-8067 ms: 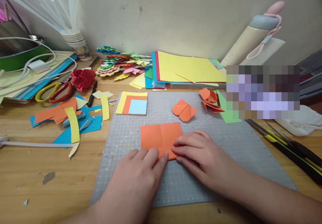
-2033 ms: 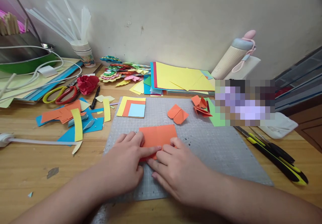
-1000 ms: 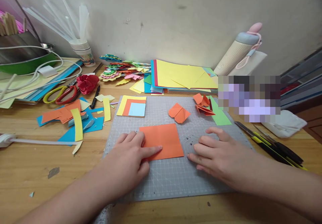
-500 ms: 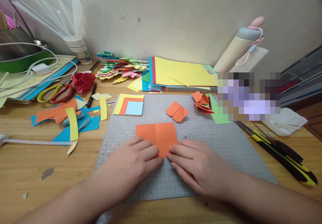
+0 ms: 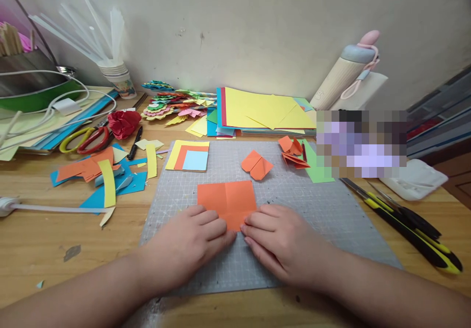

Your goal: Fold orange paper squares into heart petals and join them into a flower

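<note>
The left hand (image 5: 195,238) and right hand (image 5: 281,239), fingers together, lie at the near edge of the creased rectangular orange paper (image 5: 226,198) on the gray gridded mat (image 5: 228,275), probably steadying it; any pinch is hidden.

Bare forearms on both sides, then! The left forearm (image 5: 91,286) comes in uncovered from the edge of the view, smooth and rounded, slimming into a bare left wrist (image 5: 142,271). Across we go: the right forearm (image 5: 390,286) matches it, sleeveless as far as we can see, right up to the right wrist (image 5: 331,264). And the hands! Left hand (image 5: 187,244), compact, soft knuckles, short fingers (image 5: 215,229). Right hand (image 5: 281,242), same rounded build, a nail (image 5: 248,240) just showing, its detail too small to read.
</note>
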Motion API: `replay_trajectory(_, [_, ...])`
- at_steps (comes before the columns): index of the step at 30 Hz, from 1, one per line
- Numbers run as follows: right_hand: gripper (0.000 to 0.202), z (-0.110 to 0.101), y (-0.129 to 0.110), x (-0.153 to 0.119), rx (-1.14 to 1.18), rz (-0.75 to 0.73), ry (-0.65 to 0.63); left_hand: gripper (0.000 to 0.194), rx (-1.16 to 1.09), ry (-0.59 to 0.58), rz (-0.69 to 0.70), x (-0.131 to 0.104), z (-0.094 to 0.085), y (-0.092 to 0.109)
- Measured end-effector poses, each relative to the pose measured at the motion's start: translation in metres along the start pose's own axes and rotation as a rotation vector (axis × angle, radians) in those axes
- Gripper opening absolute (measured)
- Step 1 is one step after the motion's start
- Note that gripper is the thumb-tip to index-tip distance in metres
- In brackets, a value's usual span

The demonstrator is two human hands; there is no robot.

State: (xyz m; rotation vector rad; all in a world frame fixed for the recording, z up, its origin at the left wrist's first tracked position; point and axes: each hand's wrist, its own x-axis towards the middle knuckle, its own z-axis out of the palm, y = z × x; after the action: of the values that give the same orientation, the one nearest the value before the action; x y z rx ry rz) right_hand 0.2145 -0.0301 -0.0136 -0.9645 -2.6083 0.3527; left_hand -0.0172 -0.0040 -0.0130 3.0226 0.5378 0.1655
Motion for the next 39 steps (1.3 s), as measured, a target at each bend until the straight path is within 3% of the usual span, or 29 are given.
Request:
replay_trajectory(11, [0.028,0.002,0.001,0.0,0.016,0.006,-0.023,0.02,0.08,-0.071,0.098,-0.002,-0.007,-0.002])
replay_trajectory(25, [0.028,-0.001,0.0,0.002,0.015,0.024,-0.032,0.024,-0.016,-0.103,0.055,-0.024,-0.027,-0.007])
replay_trajectory(32, [0.027,-0.002,-0.001,0.002,0.005,0.019,-0.039,0.031,-0.039,-0.036,0.037,-0.036,-0.034,-0.01])
replay_trajectory(39, [0.025,-0.001,0.001,0.0,0.001,0.009,-0.043,0.035,-0.02,-0.064,0.019,-0.042,-0.037,-0.01])
